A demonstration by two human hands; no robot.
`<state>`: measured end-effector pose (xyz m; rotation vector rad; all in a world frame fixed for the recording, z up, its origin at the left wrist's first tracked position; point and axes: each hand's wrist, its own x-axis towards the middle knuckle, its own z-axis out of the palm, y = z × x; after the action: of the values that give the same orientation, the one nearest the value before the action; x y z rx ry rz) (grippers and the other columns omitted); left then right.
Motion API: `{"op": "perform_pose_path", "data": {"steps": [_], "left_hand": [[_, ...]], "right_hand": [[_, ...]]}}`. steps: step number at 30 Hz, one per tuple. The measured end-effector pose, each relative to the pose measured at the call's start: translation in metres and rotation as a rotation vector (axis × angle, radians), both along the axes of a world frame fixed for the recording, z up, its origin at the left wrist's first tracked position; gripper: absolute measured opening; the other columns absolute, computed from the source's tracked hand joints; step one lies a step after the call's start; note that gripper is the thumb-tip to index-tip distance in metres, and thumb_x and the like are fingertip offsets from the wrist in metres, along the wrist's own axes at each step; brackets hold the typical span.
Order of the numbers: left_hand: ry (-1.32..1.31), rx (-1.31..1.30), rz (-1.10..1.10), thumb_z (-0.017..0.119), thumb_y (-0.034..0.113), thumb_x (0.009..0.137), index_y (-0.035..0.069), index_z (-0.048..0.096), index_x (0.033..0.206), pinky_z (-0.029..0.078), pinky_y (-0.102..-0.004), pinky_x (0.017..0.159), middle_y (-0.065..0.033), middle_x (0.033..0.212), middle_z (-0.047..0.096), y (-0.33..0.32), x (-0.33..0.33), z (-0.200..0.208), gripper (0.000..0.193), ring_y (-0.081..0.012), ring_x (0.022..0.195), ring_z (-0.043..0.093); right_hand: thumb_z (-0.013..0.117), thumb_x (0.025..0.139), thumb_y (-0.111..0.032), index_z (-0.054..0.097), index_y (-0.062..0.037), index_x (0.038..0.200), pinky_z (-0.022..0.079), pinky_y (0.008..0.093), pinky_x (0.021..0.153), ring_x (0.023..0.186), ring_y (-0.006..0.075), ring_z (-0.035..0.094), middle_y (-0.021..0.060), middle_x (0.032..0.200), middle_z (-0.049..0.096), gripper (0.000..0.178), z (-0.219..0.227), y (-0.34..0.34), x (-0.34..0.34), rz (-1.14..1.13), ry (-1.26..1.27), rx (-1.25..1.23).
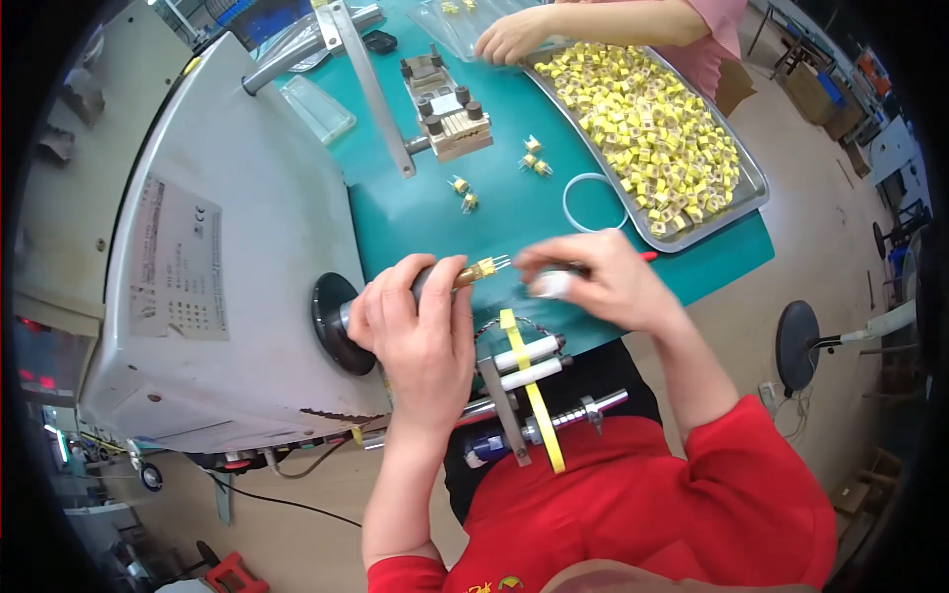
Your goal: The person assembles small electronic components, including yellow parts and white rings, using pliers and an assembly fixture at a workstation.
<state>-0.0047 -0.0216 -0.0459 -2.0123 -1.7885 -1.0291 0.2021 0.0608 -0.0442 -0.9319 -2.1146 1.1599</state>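
My left hand is closed around the dark shaft that comes out of the grey machine's black round flange. At the shaft's brown tip, just beyond my fingers, sits a small yellow-wrapped coil with thin metal pins pointing right. My right hand is a short way to the right of the pins, its fingertips smeared by motion. It is closed round a slim dark tool with a red end. Something white shows at its thumb; I cannot tell what it is.
Yellow tape runs over white rollers in front of me. A metal tray heaped with yellow coils stands at the far right, beside a co-worker's hand. Several loose coils, a pale ring and a metal fixture are on the green mat.
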Motion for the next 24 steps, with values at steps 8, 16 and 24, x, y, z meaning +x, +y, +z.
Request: {"op": "perform_pose_path", "data": {"steps": [8, 16, 24], "left_hand": [[0.085, 0.068, -0.053, 0.073, 0.01, 0.085, 0.011, 0.068, 0.11, 0.039, -0.0429, 0.101, -0.0046, 0.11, 0.066, 0.006, 0.0, 0.003, 0.026, -0.023, 0.105, 0.061], [-0.097, 0.085, -0.128, 0.078, 0.002, 0.078, 0.012, 0.068, 0.112, 0.038, -0.0434, 0.103, -0.0025, 0.116, 0.067, 0.002, -0.003, 0.001, 0.037, -0.0211, 0.108, 0.06], [-0.223, 0.05, -0.151, 0.071, -0.011, 0.078, 0.009, 0.059, 0.122, 0.036, -0.0398, 0.098, -0.0037, 0.114, 0.065, -0.003, 0.002, 0.0, 0.05, -0.0258, 0.11, 0.055]], "right_hand": [[0.069, 0.087, -0.014, 0.072, 0.0008, 0.109, 0.052, 0.0313, 0.071, 0.079, 0.0191, 0.068, 0.0117, 0.092, 0.073, 0.027, -0.011, -0.021, -0.003, 0.166, -0.096, -0.133], [0.066, 0.085, 0.001, 0.077, -0.0039, 0.099, 0.049, 0.0281, 0.065, 0.073, 0.0159, 0.064, 0.008, 0.087, 0.071, 0.019, -0.022, -0.032, -0.027, -0.051, 0.217, -0.022], [0.061, 0.098, -0.009, 0.07, 0.0043, 0.094, 0.056, 0.0286, 0.074, 0.081, 0.018, 0.072, 0.0105, 0.087, 0.072, 0.017, -0.016, -0.034, -0.044, -0.04, 0.459, -0.186]]}}
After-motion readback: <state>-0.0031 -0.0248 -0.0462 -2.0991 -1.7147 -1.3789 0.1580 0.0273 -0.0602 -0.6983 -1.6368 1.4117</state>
